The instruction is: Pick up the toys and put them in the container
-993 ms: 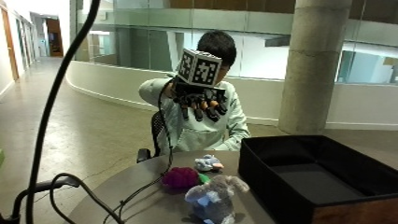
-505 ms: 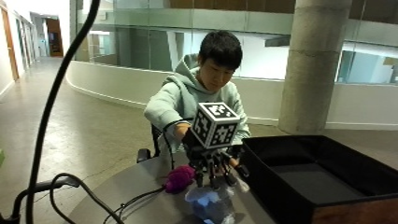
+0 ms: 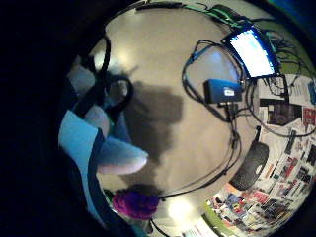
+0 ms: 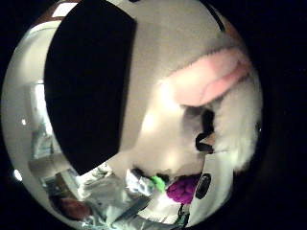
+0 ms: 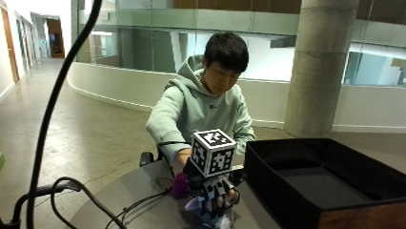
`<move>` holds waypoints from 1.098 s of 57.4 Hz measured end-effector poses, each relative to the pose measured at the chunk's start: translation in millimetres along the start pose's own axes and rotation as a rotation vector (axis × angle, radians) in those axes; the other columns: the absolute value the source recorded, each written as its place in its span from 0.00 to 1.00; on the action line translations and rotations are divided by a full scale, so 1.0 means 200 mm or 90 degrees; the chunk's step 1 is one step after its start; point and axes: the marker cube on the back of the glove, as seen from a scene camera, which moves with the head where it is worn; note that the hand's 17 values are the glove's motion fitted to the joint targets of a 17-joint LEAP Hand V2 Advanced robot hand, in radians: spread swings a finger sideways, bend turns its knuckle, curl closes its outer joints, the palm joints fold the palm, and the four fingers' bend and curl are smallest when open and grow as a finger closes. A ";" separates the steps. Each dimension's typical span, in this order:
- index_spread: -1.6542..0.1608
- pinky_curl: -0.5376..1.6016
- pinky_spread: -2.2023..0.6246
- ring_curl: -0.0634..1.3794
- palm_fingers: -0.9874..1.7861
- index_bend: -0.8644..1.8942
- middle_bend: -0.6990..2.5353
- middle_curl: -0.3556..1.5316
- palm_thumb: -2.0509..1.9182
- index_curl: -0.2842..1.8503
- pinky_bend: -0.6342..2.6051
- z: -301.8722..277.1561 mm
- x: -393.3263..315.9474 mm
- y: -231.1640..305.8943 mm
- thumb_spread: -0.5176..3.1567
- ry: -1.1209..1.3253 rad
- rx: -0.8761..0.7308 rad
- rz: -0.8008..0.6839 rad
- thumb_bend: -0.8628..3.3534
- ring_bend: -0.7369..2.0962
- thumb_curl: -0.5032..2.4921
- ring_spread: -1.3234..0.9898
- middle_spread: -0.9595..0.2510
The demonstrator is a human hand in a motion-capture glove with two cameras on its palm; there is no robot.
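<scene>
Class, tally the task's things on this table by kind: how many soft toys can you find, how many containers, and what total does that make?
Soft toys: 2, a white and blue plush toy under the gloved right hand and a purple plush toy beside it.
Containers: 1, the black container.
Total: 3

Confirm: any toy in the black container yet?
No: in the outside view the black container shows only its bare dark floor, and the purple toy sits on the table beside the gloved right hand.
</scene>
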 end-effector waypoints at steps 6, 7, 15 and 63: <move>0.76 0.41 0.65 0.34 0.73 0.39 0.33 0.35 0.73 0.23 0.49 0.00 -0.02 0.02 0.46 0.011 0.014 0.001 0.27 0.61 0.33 0.44 0.65; 0.76 0.41 0.65 0.33 0.72 0.40 0.34 0.36 0.73 0.24 0.48 0.00 -0.03 0.02 0.44 0.011 0.011 0.002 0.27 0.60 0.34 0.44 0.64; 0.74 0.42 0.64 0.35 0.75 0.43 0.36 0.39 0.74 0.26 0.47 -0.03 -0.08 0.09 0.36 0.025 -0.033 -0.008 0.26 0.59 0.37 0.42 0.59; 0.70 0.47 0.63 0.45 0.68 0.50 0.41 0.57 0.73 0.48 0.51 -1.12 -0.99 0.44 0.18 0.069 0.165 -0.135 0.26 0.63 0.48 0.41 0.53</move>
